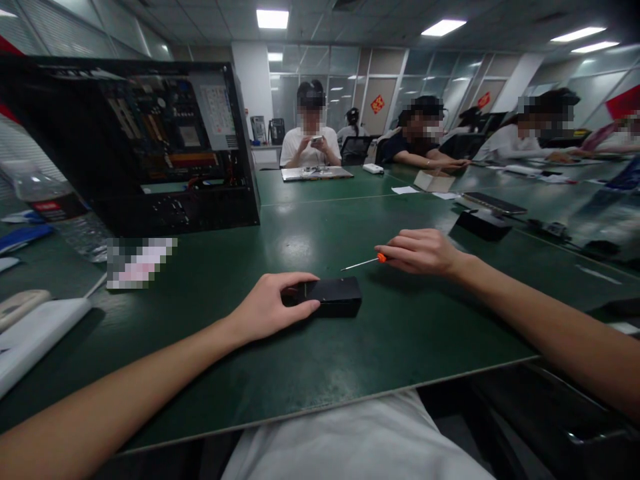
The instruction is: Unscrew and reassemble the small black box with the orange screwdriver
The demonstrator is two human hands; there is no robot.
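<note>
A small black box (334, 296) lies flat on the green table (310, 360) just in front of me. My left hand (273, 307) grips its left end, thumb on the near side and fingers over the far edge. A little to the right and farther back, my right hand (423, 252) is closed on the orange handle of a thin screwdriver (364, 263). Its metal shaft points left, low over the table and clear of the box.
An open computer case (150, 143) with its circuit board showing stands at the back left. A water bottle (60, 213) lies beside it. White items sit at the left edge. Several people sit at the far side with phones, papers and a black device (483, 223).
</note>
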